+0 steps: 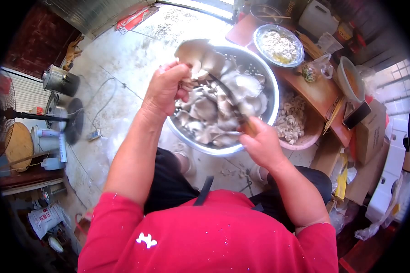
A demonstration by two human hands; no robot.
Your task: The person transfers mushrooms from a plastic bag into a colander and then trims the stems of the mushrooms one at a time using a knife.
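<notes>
A cluster of grey oyster mushrooms (pixel 197 55) is held up by its stem end in my left hand (pixel 168 86), over the upper left of a metal colander (pixel 272 86). My right hand (pixel 262 143) is closed round the handle of a knife (pixel 224 91) at the colander's lower right. The blade points up and left toward the held cluster and is blurred near the handle. Beneath both hands, loose mushrooms (pixel 205 109) fill the colander. What the left fingertips press on is partly hidden.
Right of the colander, a pink basin (pixel 310 136) holds small mushroom pieces. Beyond it, a wooden table (pixel 305 84) carries a bowl of pale food (pixel 279 44) and another bowl (pixel 351 79). A fan (pixel 7 113) and metal pots (pixel 61 81) stand at left.
</notes>
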